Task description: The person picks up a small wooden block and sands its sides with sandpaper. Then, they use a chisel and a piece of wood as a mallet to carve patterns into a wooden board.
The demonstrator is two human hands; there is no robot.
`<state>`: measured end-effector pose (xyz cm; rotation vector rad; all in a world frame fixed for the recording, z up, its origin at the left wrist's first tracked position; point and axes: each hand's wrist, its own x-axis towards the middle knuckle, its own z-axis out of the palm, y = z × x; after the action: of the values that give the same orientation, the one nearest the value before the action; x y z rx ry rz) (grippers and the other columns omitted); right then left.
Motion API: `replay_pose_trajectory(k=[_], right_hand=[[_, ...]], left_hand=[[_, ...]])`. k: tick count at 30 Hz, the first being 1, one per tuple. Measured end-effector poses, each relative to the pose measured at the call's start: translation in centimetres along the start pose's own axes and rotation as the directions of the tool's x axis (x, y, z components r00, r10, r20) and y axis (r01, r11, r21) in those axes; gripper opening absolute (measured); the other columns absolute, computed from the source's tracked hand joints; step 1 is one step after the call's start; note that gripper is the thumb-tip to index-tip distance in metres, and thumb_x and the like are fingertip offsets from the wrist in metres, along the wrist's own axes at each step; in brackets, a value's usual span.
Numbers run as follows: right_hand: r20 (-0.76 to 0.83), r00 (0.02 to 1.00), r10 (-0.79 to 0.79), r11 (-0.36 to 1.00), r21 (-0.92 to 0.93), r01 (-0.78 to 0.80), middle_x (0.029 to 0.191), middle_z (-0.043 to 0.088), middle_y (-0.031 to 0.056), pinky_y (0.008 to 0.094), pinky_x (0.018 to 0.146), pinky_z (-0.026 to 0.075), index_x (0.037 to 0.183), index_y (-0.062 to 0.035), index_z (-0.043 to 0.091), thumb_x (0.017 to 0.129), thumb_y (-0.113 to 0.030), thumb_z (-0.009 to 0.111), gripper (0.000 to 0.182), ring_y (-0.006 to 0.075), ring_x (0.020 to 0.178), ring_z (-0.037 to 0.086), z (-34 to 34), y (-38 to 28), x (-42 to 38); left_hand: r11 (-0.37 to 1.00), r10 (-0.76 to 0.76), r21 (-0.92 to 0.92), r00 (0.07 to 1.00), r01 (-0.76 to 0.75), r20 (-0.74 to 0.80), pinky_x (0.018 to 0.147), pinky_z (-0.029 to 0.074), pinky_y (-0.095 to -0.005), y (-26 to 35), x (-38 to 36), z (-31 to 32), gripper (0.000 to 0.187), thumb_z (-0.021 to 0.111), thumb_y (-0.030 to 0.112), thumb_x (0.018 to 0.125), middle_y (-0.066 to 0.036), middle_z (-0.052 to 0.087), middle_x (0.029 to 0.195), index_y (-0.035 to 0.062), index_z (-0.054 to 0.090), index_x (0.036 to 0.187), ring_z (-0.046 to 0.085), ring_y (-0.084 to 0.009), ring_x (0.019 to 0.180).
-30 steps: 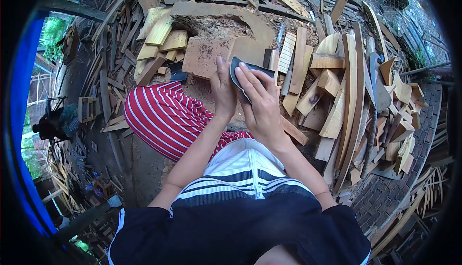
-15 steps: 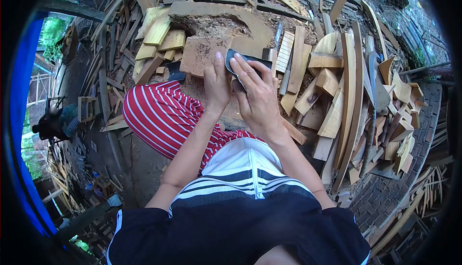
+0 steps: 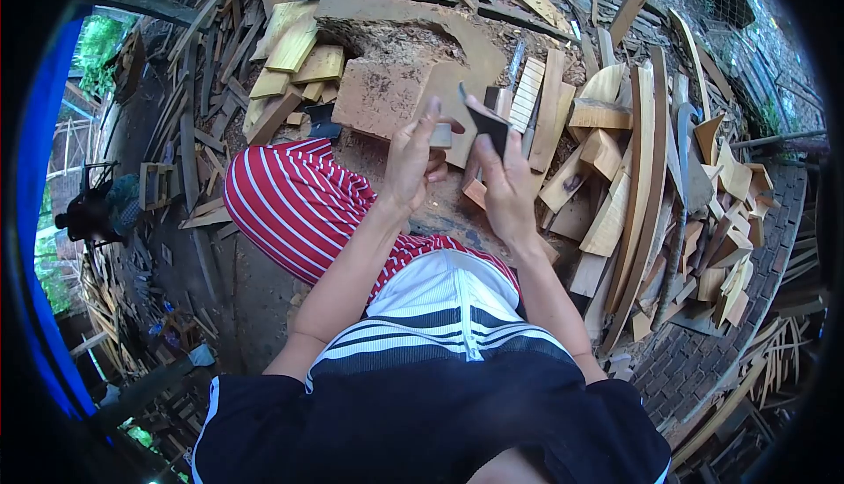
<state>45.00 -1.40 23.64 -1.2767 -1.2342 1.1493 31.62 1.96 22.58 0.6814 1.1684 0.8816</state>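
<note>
My left hand (image 3: 411, 159) is closed round a small pale wooden block (image 3: 441, 137), whose end sticks out past the fingers. To its right, my right hand (image 3: 507, 187) pinches a dark, bent sheet (image 3: 489, 126) between thumb and fingers. The two hands are apart, above the near edge of a large worn wooden block (image 3: 378, 88). Between this big block and my leg in red striped cloth (image 3: 294, 211) lies a dark object (image 3: 323, 123).
Yellowish wood pieces (image 3: 290, 49) lie left of the big block. Long boards (image 3: 646, 176) and many offcuts (image 3: 734, 185) are heaped at the right. A slatted piece (image 3: 527, 94) and a metal tool (image 3: 515, 64) lie beyond my right hand. A person (image 3: 97, 211) is at the far left.
My hands have moved apart. The dark sheet has gone right with my right hand, and the pale block now shows in my left hand. The view has shifted slightly.
</note>
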Motion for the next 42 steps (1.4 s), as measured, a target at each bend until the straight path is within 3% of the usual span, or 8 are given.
replay_pose_trajectory(k=[4, 10, 11, 15, 30, 34, 40, 42], right_hand=[[0.098, 0.979, -0.181, 0.973, -0.127, 0.193, 0.132, 0.052, 0.0111, 0.0352, 0.104, 0.033, 0.133, -0.0059, 0.049, 0.096, -0.017, 0.048, 0.038, 0.0264, 0.121, 0.043, 0.8, 0.4, -0.9], [0.061, 0.988, 0.144, 0.982, 0.115, -0.150, 0.128, 0.053, 0.0141, 0.0343, 0.102, 0.033, 0.133, -0.0045, 0.049, 0.098, -0.022, 0.045, 0.039, 0.0260, 0.120, 0.043, 0.5, 1.6, -0.4], [0.017, 1.000, 0.008, 0.996, -0.090, -0.007, 0.097, 0.057, 0.0064, 0.0263, 0.073, 0.042, 0.133, -0.0071, 0.050, 0.098, -0.023, 0.046, 0.039, 0.0123, 0.082, 0.051, 0.4, 1.5, -0.3], [0.143, 0.938, -0.317, 0.796, -0.497, 0.345, 0.133, 0.052, 0.0084, 0.0409, 0.097, 0.036, 0.132, -0.0082, 0.051, 0.080, -0.004, 0.061, 0.053, 0.0300, 0.117, 0.046, 2.0, 0.7, -1.7], [0.066, 0.949, -0.308, 0.867, -0.392, 0.308, 0.131, 0.054, 0.0111, 0.0406, 0.093, 0.037, 0.130, -0.0061, 0.052, 0.083, -0.004, 0.058, 0.047, 0.0275, 0.117, 0.047, 2.3, 0.2, 0.0], [0.075, 0.947, -0.313, 0.837, -0.450, 0.312, 0.131, 0.054, 0.0116, 0.0394, 0.094, 0.036, 0.131, -0.0059, 0.051, 0.084, -0.005, 0.057, 0.047, 0.0283, 0.118, 0.047, 2.1, 0.4, -0.1], [0.200, 0.938, -0.281, 0.800, -0.491, 0.345, 0.134, 0.052, 0.0116, 0.0390, 0.098, 0.034, 0.133, -0.0061, 0.049, 0.088, -0.009, 0.055, 0.045, 0.0284, 0.120, 0.045, 2.0, -0.5, -1.9], [-0.056, 0.998, -0.007, 1.000, -0.016, 0.006, 0.131, 0.053, 0.0120, 0.0364, 0.102, 0.033, 0.132, -0.0053, 0.050, 0.095, -0.016, 0.049, 0.039, 0.0271, 0.121, 0.045, 1.3, 0.0, -0.8]], left_hand=[[0.995, 0.017, -0.094, 0.995, -0.026, -0.094, 0.035, 0.026, -0.0203, -0.5, 0.4, 0.3, 0.067, 0.031, 0.067, 0.091, 0.007, 0.035, 0.057, 0.0066, 0.059, 0.082, 0.030, -0.0033, 0.041], [0.997, 0.043, -0.061, 0.998, -0.045, -0.040, 0.035, 0.029, -0.0228, -1.1, 0.0, 0.0, 0.069, 0.020, 0.066, 0.093, 0.006, 0.034, 0.055, 0.0082, 0.053, 0.076, 0.031, -0.0054, 0.041], [0.998, 0.040, -0.051, 0.997, -0.043, -0.073, 0.037, 0.032, -0.0229, -1.0, -0.1, -0.2, 0.068, 0.020, 0.064, 0.095, 0.005, 0.037, 0.056, 0.0083, 0.053, 0.075, 0.035, -0.0054, 0.042], [0.981, 0.182, -0.030, 0.960, -0.193, -0.214, 0.056, 0.047, -0.0248, -2.1, 0.9, -0.3, 0.063, 0.022, 0.060, 0.097, 0.000, 0.054, 0.069, 0.0081, 0.056, 0.086, 0.053, -0.0083, 0.061], [0.913, 0.382, 0.248, 0.893, -0.325, -0.237, 0.056, 0.047, -0.0286, -2.4, 2.3, -1.2, 0.043, 0.030, 0.036, 0.099, 0.000, 0.055, 0.071, 0.0089, 0.055, 0.077, 0.054, -0.0094, 0.063], [0.939, 0.335, 0.015, 0.909, -0.343, -0.248, 0.051, 0.045, -0.0268, -2.3, 1.3, 0.5, 0.045, 0.028, 0.031, 0.098, -0.003, 0.057, 0.069, 0.0032, 0.055, 0.076, 0.054, -0.0087, 0.059], [0.952, 0.279, -0.043, 0.915, -0.304, -0.291, 0.044, 0.042, -0.0253, -1.7, 1.7, -0.3, 0.057, 0.028, 0.052, 0.097, 0.001, 0.048, 0.058, 0.0077, 0.050, 0.069, 0.048, -0.0077, 0.049], [0.964, -0.003, -0.264, 0.997, -0.017, -0.072, 0.036, 0.032, -0.0215, -1.2, 0.9, -0.8, 0.066, 0.029, 0.064, 0.093, 0.004, 0.040, 0.052, 0.0079, 0.052, 0.069, 0.038, -0.0057, 0.039]])
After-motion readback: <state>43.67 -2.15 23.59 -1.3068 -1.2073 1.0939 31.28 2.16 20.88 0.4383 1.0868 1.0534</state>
